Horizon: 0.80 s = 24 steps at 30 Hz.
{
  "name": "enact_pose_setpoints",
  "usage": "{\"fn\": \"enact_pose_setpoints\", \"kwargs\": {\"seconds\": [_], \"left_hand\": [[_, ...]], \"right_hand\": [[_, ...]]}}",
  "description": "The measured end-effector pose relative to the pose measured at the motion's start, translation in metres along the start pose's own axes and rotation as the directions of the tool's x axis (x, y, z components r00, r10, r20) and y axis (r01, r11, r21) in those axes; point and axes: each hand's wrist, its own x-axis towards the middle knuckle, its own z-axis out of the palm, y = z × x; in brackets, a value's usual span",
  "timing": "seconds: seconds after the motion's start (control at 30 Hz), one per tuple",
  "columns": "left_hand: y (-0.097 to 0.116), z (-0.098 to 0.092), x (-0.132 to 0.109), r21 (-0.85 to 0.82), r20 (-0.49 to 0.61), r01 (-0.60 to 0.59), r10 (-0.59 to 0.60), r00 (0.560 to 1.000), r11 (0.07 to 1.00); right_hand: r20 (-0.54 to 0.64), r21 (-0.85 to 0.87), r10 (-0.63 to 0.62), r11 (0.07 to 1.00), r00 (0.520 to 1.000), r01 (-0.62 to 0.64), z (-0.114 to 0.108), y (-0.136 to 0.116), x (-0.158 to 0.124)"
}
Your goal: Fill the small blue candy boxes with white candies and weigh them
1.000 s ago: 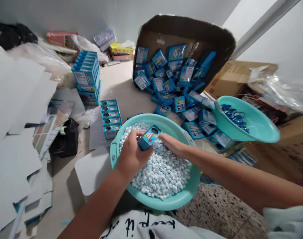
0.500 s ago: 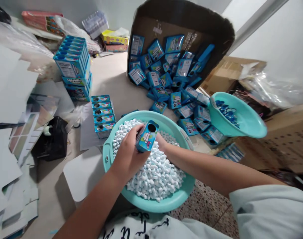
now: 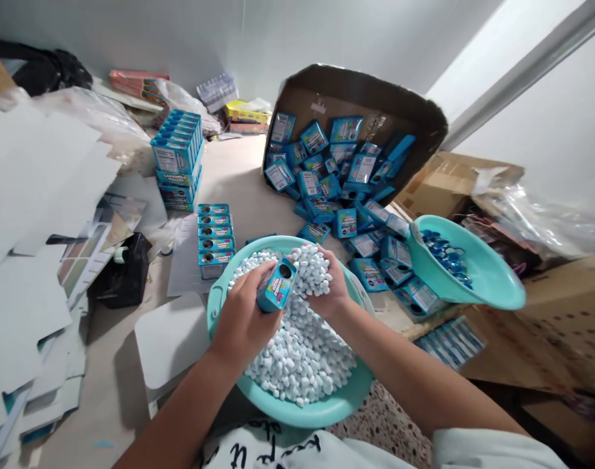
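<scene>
A turquoise basin [image 3: 307, 417] full of small white candies [image 3: 297, 371] sits in front of me. My left hand [image 3: 246, 312] is wrapped round a blue candy box [image 3: 276, 284], tilted above the basin, with a dark round hole in its top. Cupped beside it, my right hand [image 3: 334, 286] holds a heaped scoop of the white candies; the box and the heap are close together. A row of blue boxes [image 3: 215, 238] with round holes on top stands just left of the basin.
A tipped cardboard carton [image 3: 356, 91] spills many blue boxes [image 3: 346, 223] onto the table behind the basin. On the right, a turquoise scoop-shaped tray [image 3: 493, 280] holds shiny blue lids [image 3: 446, 254]. Stacked blue boxes [image 3: 178, 159], a black tape dispenser [image 3: 126, 277] and white card sheets [image 3: 28, 195] lie left.
My right hand has come up out of the candies with a heaped handful and now sits beside the box. The box in my left hand has shifted slightly. The view has tilted upward.
</scene>
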Motion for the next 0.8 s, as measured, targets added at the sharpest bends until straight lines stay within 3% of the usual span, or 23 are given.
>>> {"fn": "enact_pose_setpoints", "kwargs": {"seconds": [0.1,0.3,0.53,0.8], "left_hand": [[-0.002,0.000,0.002,-0.002,0.027,-0.048,0.048,0.999,0.999],[-0.006,-0.003,0.001,-0.028,0.117,-0.113,0.116,0.986,0.993],[-0.008,-0.003,0.001,-0.070,0.114,-0.124,0.131,0.985,0.990],[-0.007,-0.005,0.004,-0.056,0.167,-0.097,0.105,0.980,0.994]], "right_hand": [[0.021,0.085,-0.028,0.996,0.999,0.026,0.005,-0.014,-0.002],[0.108,0.068,-0.146,0.988,0.983,0.140,0.018,-0.027,-0.007],[0.083,-0.004,-0.355,0.934,0.931,0.357,0.038,-0.016,-0.015],[0.073,-0.050,-0.433,0.898,0.899,0.436,0.045,-0.005,-0.016]]}}
